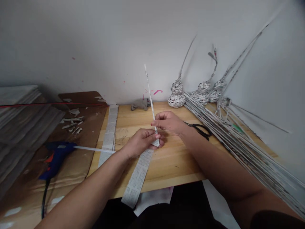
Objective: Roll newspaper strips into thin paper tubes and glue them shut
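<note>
Head view: left hand [140, 142] over tube [149, 92] base

Forearms seen bare along whole visible length. Pink polish noted on nails of left hand [140, 141] and right hand [170, 122]. Dark sleeve edge [274, 221] glimpsed, near right.

Table [176, 165] mid free; glue gun [56, 156] blocks L, rod pile [247, 149] R.

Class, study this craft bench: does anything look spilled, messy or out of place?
Pink splashes stain the wall behind the bench. Paper scraps litter the cardboard at left. The strip held by the left hand and right hand overhangs the bench's front edge.
</note>
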The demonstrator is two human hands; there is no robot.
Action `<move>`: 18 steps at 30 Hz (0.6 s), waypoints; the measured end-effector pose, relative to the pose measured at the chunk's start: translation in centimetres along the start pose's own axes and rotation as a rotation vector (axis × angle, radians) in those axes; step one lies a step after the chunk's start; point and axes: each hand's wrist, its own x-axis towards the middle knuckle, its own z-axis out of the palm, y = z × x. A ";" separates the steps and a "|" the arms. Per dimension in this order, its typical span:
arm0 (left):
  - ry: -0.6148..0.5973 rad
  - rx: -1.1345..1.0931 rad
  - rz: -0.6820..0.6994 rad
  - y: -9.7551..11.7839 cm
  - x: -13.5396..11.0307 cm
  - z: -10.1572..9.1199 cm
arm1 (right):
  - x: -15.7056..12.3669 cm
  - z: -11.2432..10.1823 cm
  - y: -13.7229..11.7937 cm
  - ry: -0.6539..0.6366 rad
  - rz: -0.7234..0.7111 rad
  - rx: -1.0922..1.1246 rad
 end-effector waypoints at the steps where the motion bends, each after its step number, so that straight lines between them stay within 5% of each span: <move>1: -0.004 -0.002 0.005 0.0 0.0 0.0 | 0.0 -0.1 0.0 -0.010 -0.008 -0.007; 5: -0.009 -0.008 0.012 -0.1 0.0 0.1 | 0.0 -0.4 -0.1 -0.152 0.018 -0.042; 18: 0.023 -0.012 0.021 -0.5 0.1 0.1 | 0.1 0.5 0.3 0.090 -0.070 -0.027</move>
